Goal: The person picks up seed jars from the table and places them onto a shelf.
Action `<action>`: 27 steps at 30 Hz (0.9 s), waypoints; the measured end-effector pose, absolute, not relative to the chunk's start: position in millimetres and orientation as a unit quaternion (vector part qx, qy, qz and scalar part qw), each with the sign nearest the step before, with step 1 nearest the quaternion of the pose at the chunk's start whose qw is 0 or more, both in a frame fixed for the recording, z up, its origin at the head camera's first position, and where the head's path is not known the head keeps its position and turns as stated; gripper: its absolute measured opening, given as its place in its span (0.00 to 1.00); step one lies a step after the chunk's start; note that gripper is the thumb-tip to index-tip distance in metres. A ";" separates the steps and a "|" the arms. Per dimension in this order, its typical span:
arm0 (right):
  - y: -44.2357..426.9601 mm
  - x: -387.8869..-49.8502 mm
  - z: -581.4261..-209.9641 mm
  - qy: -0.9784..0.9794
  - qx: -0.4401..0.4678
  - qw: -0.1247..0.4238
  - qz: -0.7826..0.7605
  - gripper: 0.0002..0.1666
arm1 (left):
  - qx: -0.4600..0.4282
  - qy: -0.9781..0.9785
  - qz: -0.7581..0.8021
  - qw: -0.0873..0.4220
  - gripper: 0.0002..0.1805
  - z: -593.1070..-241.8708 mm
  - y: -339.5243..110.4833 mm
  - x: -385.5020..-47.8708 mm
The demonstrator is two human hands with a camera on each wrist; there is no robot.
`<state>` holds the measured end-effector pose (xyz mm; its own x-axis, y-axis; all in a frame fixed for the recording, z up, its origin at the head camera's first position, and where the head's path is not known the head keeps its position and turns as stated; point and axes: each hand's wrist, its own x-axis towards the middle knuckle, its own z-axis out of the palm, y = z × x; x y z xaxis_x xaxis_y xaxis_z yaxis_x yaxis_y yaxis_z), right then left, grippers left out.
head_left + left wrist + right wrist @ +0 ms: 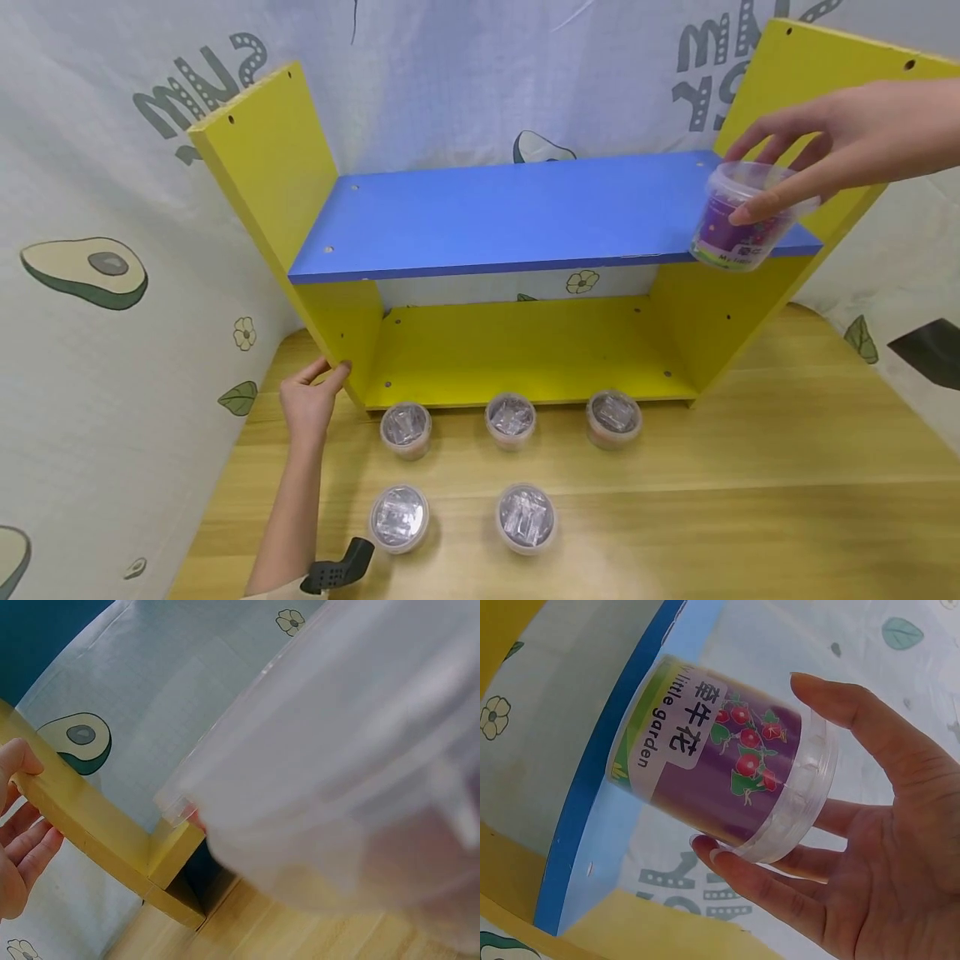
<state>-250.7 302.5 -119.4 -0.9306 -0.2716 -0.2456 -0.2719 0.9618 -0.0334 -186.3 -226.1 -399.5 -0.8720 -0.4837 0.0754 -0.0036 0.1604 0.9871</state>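
My right hand [847, 150] grips a clear plastic tub [726, 227] near its rim, at the right end of the blue shelf board [495, 212]. In the right wrist view the tub [731, 750] has a purple label with red berries and "little garden" lettering; thumb and fingers are on opposite sides. Whether its base touches the board is hard to tell. Down at the left, my left hand [309, 404] holds the front edge of the shelf unit's yellow side panel [258, 167]. The left wrist view shows the thumb and fingers [34, 851] on either side of that panel.
Several lidded tubs [406, 427] stand in two rows on the wooden table [675, 517], before the yellow bottom board [517, 342]. One blurred translucent tub [337, 787] fills much of the left wrist view. Printed cloth [450, 83] hangs behind the unit.
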 end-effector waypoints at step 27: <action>267.0 -268.3 -106.8 0.989 -0.120 0.084 0.038 0.51 | 0.138 -0.735 -0.632 0.202 0.20 -398.7 -225.1 -185.5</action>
